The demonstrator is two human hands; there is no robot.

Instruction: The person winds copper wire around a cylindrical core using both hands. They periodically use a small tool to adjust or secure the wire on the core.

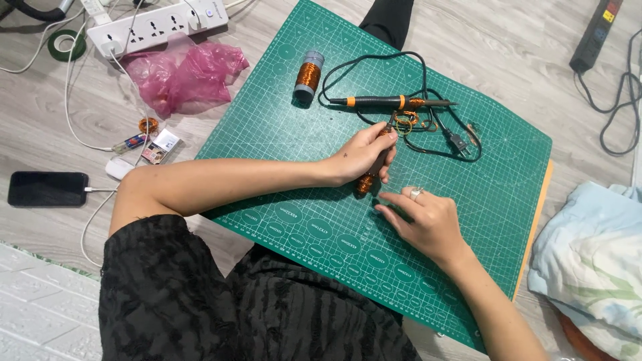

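Head view: left hand point(364, 155) fingers grip a small tool point(382, 157) on the green mat point(281, 134) — right hand point(428, 220) rests released beside it; winding copper wire seems underway, needing steady tension.

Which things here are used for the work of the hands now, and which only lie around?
In use:
- left hand gripping a dark tool with a copper coil
- right hand resting on the green cutting mat

Lying about:
- soldering iron
- copper wire spool
- pink plastic bag
- black phone
- white power strip
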